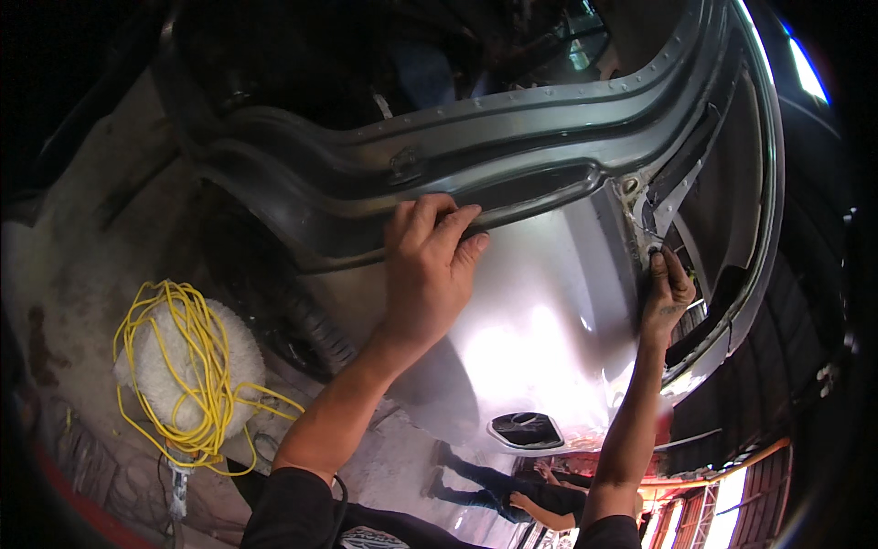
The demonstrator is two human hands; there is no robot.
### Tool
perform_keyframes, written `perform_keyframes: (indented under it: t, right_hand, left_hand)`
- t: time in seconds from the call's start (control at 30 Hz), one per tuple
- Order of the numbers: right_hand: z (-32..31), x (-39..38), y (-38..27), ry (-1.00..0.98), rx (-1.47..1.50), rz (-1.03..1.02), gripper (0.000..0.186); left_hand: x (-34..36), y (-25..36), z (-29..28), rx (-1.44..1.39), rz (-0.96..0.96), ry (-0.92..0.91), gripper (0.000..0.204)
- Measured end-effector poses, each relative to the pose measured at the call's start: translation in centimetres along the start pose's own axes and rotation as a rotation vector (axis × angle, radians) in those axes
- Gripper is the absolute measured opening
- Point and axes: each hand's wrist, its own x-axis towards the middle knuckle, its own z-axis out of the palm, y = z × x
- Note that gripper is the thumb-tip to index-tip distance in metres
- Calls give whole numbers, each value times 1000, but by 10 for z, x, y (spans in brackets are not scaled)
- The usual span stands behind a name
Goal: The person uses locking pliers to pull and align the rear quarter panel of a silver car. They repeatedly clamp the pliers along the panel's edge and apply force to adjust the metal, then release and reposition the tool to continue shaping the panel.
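My left hand (430, 265) has its fingers curled over the dark edge (527, 206) of a grey, channelled car door sill (352, 215), above a shiny silver body panel (508, 325) with an oval recess (523, 428). Farther right, my right hand (668, 293) pinches a small dark item at the lower end of a seamed metal corner bracket (671, 192), beside an open cavity in the bodywork; what exactly it holds is too small to make out.
A white fluffy round pad (247, 357) under a loose coil of yellow cable (197, 339) sits at lower left. The dark car interior (302, 55) lies beyond the sill. Another person (540, 494) in dark clothes is at the bottom, near a bright opening (727, 503).
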Motion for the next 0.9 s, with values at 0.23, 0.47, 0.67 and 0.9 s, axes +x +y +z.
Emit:
perform_keyframes:
  t: [0.23, 0.47, 0.67, 0.9]
  right_hand:
    - [1, -2, -12, -21, -33, 23, 28]
    - [2, 0, -14, -26, -7, 8, 28]
    - [4, -3, -18, -23, -27, -4, 29]
    - [0, -5, -26, -51, -57, 75, 29]
  left_hand:
    - [4, 2, 2, 36, 51, -3, 26]
    - [3, -2, 7, 51, 67, 8, 27]
    - [-1, 1, 7, 99, 81, 8, 30]
    - [-8, -3, 13, 162, 118, 54, 29]
